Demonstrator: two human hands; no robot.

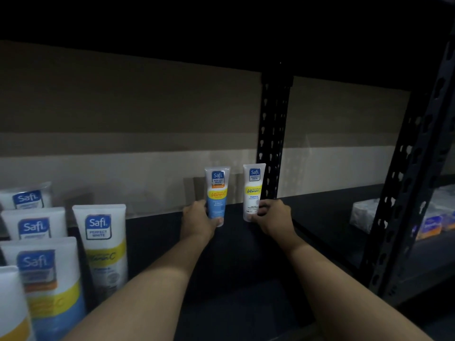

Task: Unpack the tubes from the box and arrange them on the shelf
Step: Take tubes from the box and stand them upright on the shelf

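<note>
Far back on the dark shelf (246,267), two Safi tubes are held upright, crimped ends up. A blue-bottomed tube (217,193) with a yellow band is gripped by the curled fingers of the left hand (199,217). A white tube (253,188) with a yellow band is gripped likewise by the right hand (273,217). The further tubes (103,242) are ranked at the left. A perforated black post (272,134) is seen behind, against a beige wall (123,107).

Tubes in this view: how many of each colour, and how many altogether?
Blue tubes: 2, one in the left hand, one front left.
White tubes: 2, one in the right hand, one at left.
Unclear tubes, body hidden: 3.
Total: 7.
</note>
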